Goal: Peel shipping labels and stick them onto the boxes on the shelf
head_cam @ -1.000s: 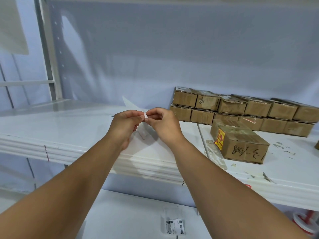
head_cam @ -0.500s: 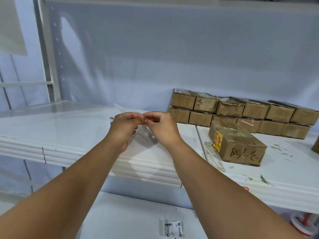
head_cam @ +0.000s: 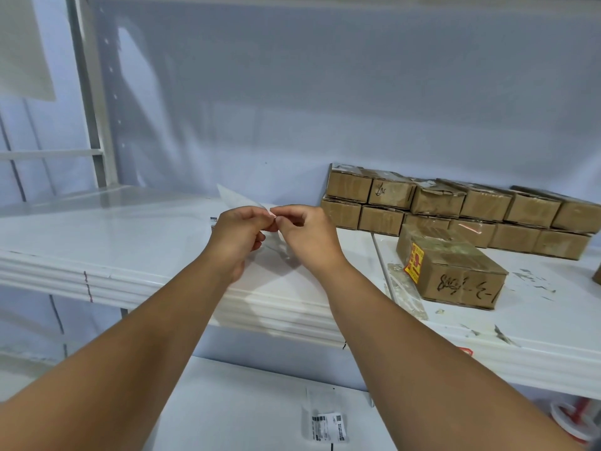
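Observation:
Over the white shelf (head_cam: pixel 136 242), my left hand (head_cam: pixel 239 234) and my right hand (head_cam: pixel 304 234) pinch the same corner of a white shipping label (head_cam: pixel 240 199); its sheet rises behind the left fingers, and printed barcode lines show at the hand's left side. Whether label and backing have separated is hidden by the fingertips. A lone cardboard box (head_cam: pixel 452 266) with a yellow-red sticker and black scrawl lies right of my hands. Two stacked rows of small cardboard boxes (head_cam: pixel 455 211) stand against the back wall.
A translucent backing strip (head_cam: pixel 408 294) and paper scraps (head_cam: pixel 500 335) litter the shelf near the lone box. On the lower shelf lies another barcode label (head_cam: pixel 327 424). A white upright post (head_cam: pixel 92 102) stands at the left. A red-and-white roll (head_cam: pixel 572 421) sits bottom right.
Both hands stay pinched together on the label corner, shifting only slightly; the label sheet now stands a bit higher behind my left fingers.

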The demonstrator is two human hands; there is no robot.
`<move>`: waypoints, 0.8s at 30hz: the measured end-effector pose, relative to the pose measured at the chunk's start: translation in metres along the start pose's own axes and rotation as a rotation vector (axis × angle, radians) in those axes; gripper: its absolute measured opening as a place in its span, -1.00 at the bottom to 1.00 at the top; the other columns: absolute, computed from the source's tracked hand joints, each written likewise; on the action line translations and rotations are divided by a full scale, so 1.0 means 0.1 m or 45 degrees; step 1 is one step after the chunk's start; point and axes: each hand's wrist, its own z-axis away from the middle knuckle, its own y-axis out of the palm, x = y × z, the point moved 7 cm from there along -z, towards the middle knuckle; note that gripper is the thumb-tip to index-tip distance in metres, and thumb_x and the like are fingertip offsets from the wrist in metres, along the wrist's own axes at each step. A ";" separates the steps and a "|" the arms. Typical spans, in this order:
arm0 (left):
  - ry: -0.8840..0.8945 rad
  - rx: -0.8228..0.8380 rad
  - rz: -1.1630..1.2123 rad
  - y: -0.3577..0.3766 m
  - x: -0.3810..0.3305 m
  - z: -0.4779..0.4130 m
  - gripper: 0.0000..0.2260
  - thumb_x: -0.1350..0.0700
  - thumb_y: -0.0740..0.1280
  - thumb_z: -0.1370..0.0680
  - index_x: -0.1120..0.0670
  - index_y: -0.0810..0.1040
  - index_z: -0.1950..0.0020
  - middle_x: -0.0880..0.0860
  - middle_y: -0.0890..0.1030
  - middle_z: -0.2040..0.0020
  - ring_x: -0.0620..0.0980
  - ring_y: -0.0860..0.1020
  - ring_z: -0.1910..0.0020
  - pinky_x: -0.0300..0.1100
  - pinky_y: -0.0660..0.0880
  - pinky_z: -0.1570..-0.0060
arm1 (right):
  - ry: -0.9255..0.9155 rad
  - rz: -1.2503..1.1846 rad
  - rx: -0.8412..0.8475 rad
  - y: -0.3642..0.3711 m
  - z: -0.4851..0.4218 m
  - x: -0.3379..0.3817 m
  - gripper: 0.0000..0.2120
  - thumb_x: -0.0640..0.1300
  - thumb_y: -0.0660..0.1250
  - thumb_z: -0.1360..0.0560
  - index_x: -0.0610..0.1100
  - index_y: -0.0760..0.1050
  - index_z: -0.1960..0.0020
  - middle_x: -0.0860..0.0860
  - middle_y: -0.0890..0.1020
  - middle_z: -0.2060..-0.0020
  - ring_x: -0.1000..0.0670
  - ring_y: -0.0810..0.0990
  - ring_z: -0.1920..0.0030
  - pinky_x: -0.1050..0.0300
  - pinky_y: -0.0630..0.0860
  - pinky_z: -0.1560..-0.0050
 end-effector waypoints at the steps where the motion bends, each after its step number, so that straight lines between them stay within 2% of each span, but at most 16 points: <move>1: 0.009 0.005 -0.018 0.00 -0.01 0.00 -0.83 0.24 0.30 -0.53 0.08 0.56 0.25 0.04 0.59 0.28 -0.07 0.35 0.40 -0.22 0.34 0.26 | 0.006 -0.015 0.000 0.00 0.00 0.00 -0.83 -0.18 0.32 -0.50 -0.10 0.66 -0.02 0.02 0.70 0.09 0.10 0.64 0.03 0.18 0.53 -0.11; 6: 0.084 0.035 -0.106 0.03 -0.04 0.01 -0.82 0.25 0.26 -0.57 0.09 0.56 0.20 0.01 0.55 0.31 -0.10 0.35 0.41 -0.30 0.32 0.36 | 0.027 -0.065 0.013 -0.02 -0.01 -0.01 -0.89 -0.20 0.33 -0.50 -0.12 0.64 0.05 0.08 0.66 0.28 0.14 0.64 0.17 0.25 0.53 -0.01; 9: 0.109 0.034 -0.124 0.04 -0.04 0.01 -0.83 0.26 0.27 -0.56 0.11 0.56 0.19 0.02 0.53 0.33 -0.12 0.35 0.44 -0.36 0.32 0.42 | 0.044 -0.071 0.020 -0.02 0.00 -0.01 -0.92 -0.18 0.37 -0.48 -0.11 0.64 0.07 0.08 0.66 0.29 0.18 0.63 0.22 0.32 0.49 0.08; 13: 0.146 0.023 -0.148 0.05 -0.07 0.01 -0.84 0.25 0.28 -0.55 0.11 0.56 0.21 0.01 0.53 0.34 -0.20 0.38 0.50 -0.39 0.35 0.41 | 0.036 -0.057 0.006 -0.03 -0.01 -0.02 -0.91 -0.19 0.35 -0.49 -0.12 0.64 0.10 0.09 0.65 0.30 0.11 0.63 0.18 0.21 0.53 0.04; 16: 0.148 0.046 -0.156 0.07 -0.08 0.02 -0.86 0.23 0.29 -0.55 0.11 0.57 0.20 0.02 0.54 0.31 -0.09 0.37 0.40 -0.30 0.35 0.33 | 0.038 -0.032 -0.032 -0.05 -0.02 -0.03 -0.87 -0.21 0.31 -0.50 -0.09 0.61 0.16 0.03 0.66 0.25 0.02 0.65 0.13 0.09 0.55 -0.01; 19: 0.101 0.027 -0.118 0.06 -0.08 0.03 -0.81 0.28 0.26 -0.53 0.11 0.52 0.27 0.06 0.55 0.29 -0.05 0.36 0.39 -0.22 0.34 0.29 | 0.053 -0.008 -0.072 -0.07 -0.03 -0.03 -0.81 -0.23 0.26 -0.51 -0.04 0.55 0.22 0.01 0.65 0.23 -0.04 0.64 0.12 0.06 0.54 0.00; 21: 0.051 -0.022 -0.045 0.03 -0.06 0.03 -0.80 0.29 0.22 -0.52 0.11 0.48 0.28 0.07 0.55 0.28 -0.03 0.37 0.41 -0.21 0.35 0.29 | 0.090 -0.014 -0.109 -0.11 -0.04 -0.04 -0.76 -0.23 0.23 -0.53 0.00 0.49 0.26 0.01 0.63 0.23 -0.06 0.63 0.15 0.11 0.52 0.07; 24: -0.001 -0.078 0.068 -0.01 -0.05 0.02 -0.79 0.27 0.15 -0.54 0.12 0.44 0.27 0.04 0.52 0.29 -0.01 0.40 0.41 -0.21 0.37 0.29 | 0.217 -0.103 -0.176 -0.19 -0.04 -0.11 -0.81 -0.24 0.17 -0.56 -0.07 0.48 0.18 0.03 0.58 0.27 0.04 0.58 0.34 0.34 0.45 0.36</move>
